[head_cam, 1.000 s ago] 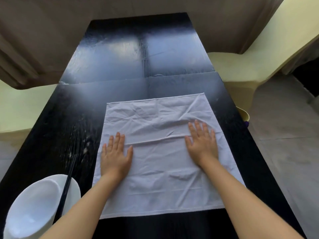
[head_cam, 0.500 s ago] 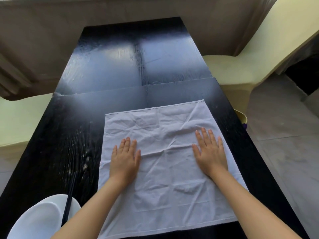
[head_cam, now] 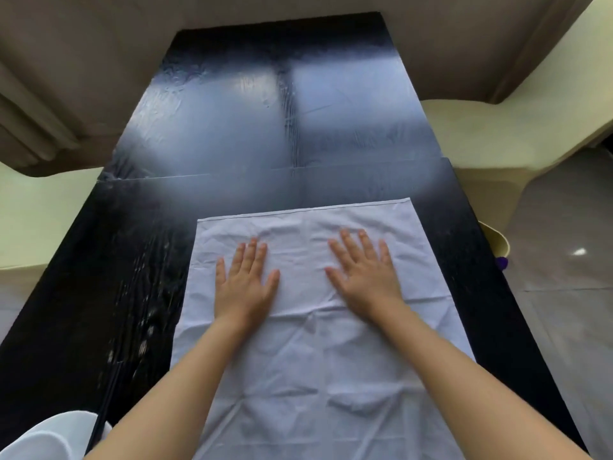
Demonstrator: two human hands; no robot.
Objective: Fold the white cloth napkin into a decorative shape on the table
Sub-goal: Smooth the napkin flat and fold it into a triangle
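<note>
A white cloth napkin (head_cam: 308,366) lies spread flat and unfolded on the glossy black table (head_cam: 252,134), creased in places, with one crease running across it just below my wrists. My left hand (head_cam: 245,283) presses palm down on the napkin's far left part, fingers straight and slightly spread. My right hand (head_cam: 363,273) lies flat on the far right part in the same way. Both sets of fingertips sit a short way from the napkin's far edge.
A white bowl (head_cam: 49,436) stands at the near left corner with dark chopsticks (head_cam: 107,403) beside it. Pale yellow chairs (head_cam: 517,127) flank the table on the right and on the left (head_cam: 36,207). Beige curtains hang behind the table's far end.
Both hands have slid away from me across the napkin, from its middle toward its far edge, staying flat. The camera has tilted, so the bowl sits lower in view.
</note>
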